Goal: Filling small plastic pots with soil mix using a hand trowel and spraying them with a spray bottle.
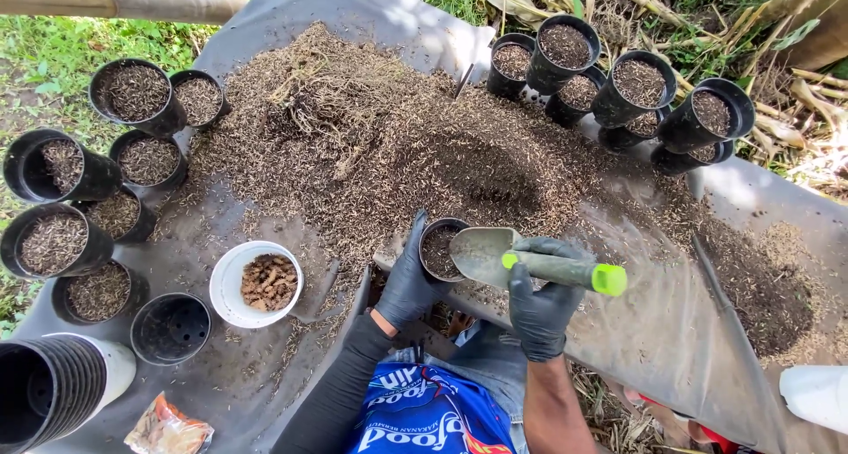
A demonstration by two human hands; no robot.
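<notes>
Small round black plastic pot (439, 251), held near the front edge of the grey tarp sheet (671, 321), just in front of the person's lap. Pot tilted slightly toward the right hand; inside it dark brown, husk-like planting mix, filled a little below the rim. Rim thin and intact where visible; lower body hidden behind the glove.

Left hand (408, 282), in a black glove, cups the pot from its left and underneath. Fingers (417, 233) curl up around the left wall, closed on the pot. Pot sits in the crook of those fingers, its mouth clear of them.

Right hand (539, 308), also black-gloved, is clenched around the grey handle with a bright green end cap of a small metal hand trowel (495, 255). Fingers (552, 249) wrapped over the top of the handle, tight together. The dull grey blade lies across the right rim of the pot, touching or just over it; a thin film of dirt on the blade.

Beyond the hands, a broad heap of brown husk mix (397, 145) spread over the tarp. Filled black pots grouped at far left (132, 96) and at far right (618, 79). A white round bowl holding brown chunks (256, 283) lies left of the left hand, well apart. Beside it one empty black pot (170, 329), and a nested stack of black pots (44, 392) on its side at the lower left corner.
</notes>
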